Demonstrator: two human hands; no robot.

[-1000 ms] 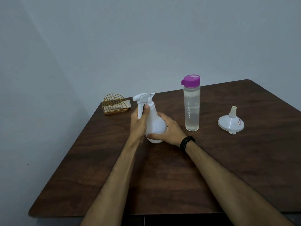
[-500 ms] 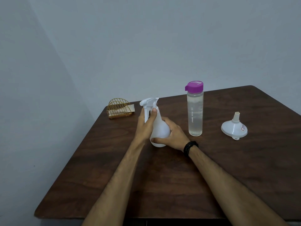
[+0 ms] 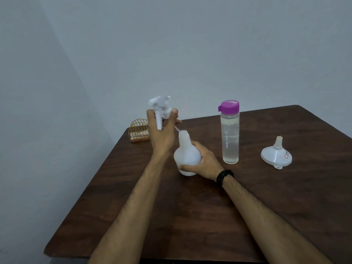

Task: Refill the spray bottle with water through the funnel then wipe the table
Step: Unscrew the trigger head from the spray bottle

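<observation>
Worktop (image 3: 247, 216) of dark brown wood grain carries all items. Landmark: tall clear plastic water bottle with purple flip lid (image 3: 230, 134), upright near the worktop's middle, filled nearly to the shoulder with clear liquid, lid closed.

White translucent round-bodied spray bottle (image 3: 187, 159) stands on the worktop just left of the water bottle, neck uncovered. Right hand (image 3: 202, 161) wraps its lower body from the side nearer the water bottle; grip clamped on the bottle, fingers curled around the base. Black band (image 3: 224, 177) on that wrist.

White plastic trigger spray head (image 3: 160, 109) is off the bottle, raised up and to the left of the water bottle, above the open neck. Left hand (image 3: 162, 133) holds it with the grip closed about its collar, trigger lever hanging between the fingers. Thin clear dip tube (image 3: 177, 129) slants from the head down toward the neck; lower end appears still inside, cannot tell for certain.

White plastic funnel (image 3: 276, 156) rests inverted on the worktop well right of the water bottle, wide mouth down, spout up, small label on its cone.

Gold wire arched holder (image 3: 139, 130) sits far left of the water bottle at the worktop's back edge, something pale inside.
</observation>
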